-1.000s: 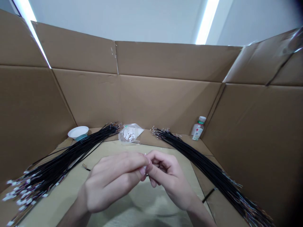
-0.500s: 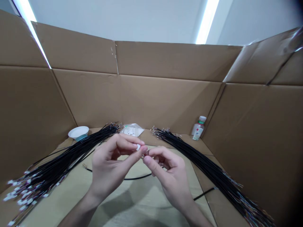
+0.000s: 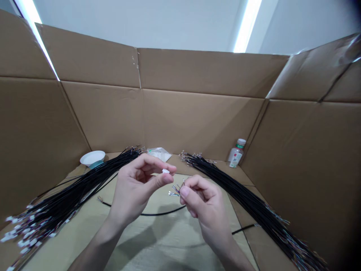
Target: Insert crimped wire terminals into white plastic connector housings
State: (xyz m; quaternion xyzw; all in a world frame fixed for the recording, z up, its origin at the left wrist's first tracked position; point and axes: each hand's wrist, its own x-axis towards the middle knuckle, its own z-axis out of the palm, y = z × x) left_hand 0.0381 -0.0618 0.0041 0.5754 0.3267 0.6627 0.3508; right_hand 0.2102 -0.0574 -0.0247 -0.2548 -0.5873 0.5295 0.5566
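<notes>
Between the thumb and fingers of my left hand (image 3: 138,188) is a small white connector housing (image 3: 166,171), its face with tiny holes turned partly to me. My right hand (image 3: 204,205) pinches a black cable near its end, and several thin coloured wires (image 3: 175,190) with metal tips fan out toward the left. The wire tips and the housing are apart, with a small gap between them. From the right hand the black cable (image 3: 163,214) curves leftward over the work surface to another stripped end (image 3: 100,199). Part of the cable is hidden behind my hands.
A bundle of black cables with white connectors (image 3: 93,184) lies on the left, beside a white bowl (image 3: 93,158). On the right lies another cable bundle (image 3: 234,184). A clear bag (image 3: 160,153) and a bottle (image 3: 236,154) stand at the back. Cardboard walls (image 3: 203,124) surround the surface.
My hands have moved apart; the wire tips, earlier close against the left fingers, now show spread in the open. The white housing has turned in my left fingers.
</notes>
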